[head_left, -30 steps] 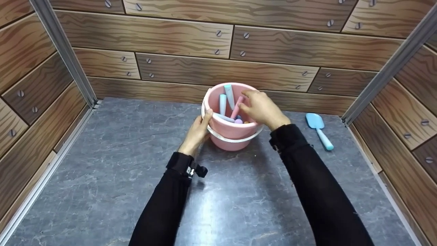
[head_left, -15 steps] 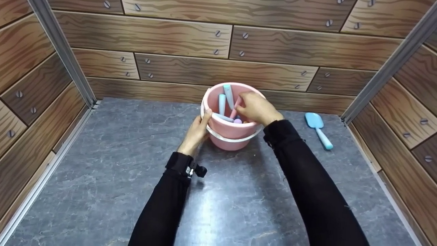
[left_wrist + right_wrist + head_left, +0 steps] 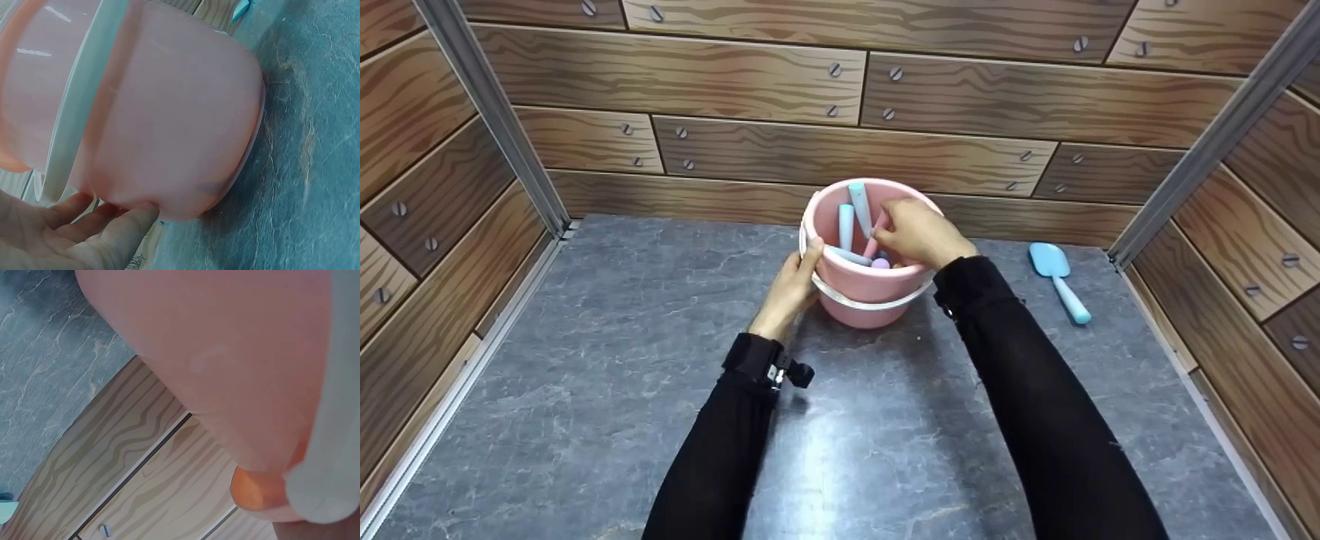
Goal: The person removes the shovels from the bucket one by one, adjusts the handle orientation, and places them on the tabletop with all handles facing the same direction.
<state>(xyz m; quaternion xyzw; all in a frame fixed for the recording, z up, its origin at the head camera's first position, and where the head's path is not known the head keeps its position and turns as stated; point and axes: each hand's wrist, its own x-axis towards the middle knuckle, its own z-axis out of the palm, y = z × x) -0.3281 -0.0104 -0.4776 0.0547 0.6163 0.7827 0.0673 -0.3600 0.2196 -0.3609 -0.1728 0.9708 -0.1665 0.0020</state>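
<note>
The right hand seemingly pinches a slim pink rod; left hand grips the round, glossy bucket.

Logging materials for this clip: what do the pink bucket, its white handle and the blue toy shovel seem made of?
Pink bucket: probably plastic, smooth and slightly glossy; bright highlights show on its wall in the left wrist view.
White handle: likely plastic, a smooth, even-colored band.
Blue toy shovel: seemingly plastic, given its solid color; its finish is hard to judge.
</note>
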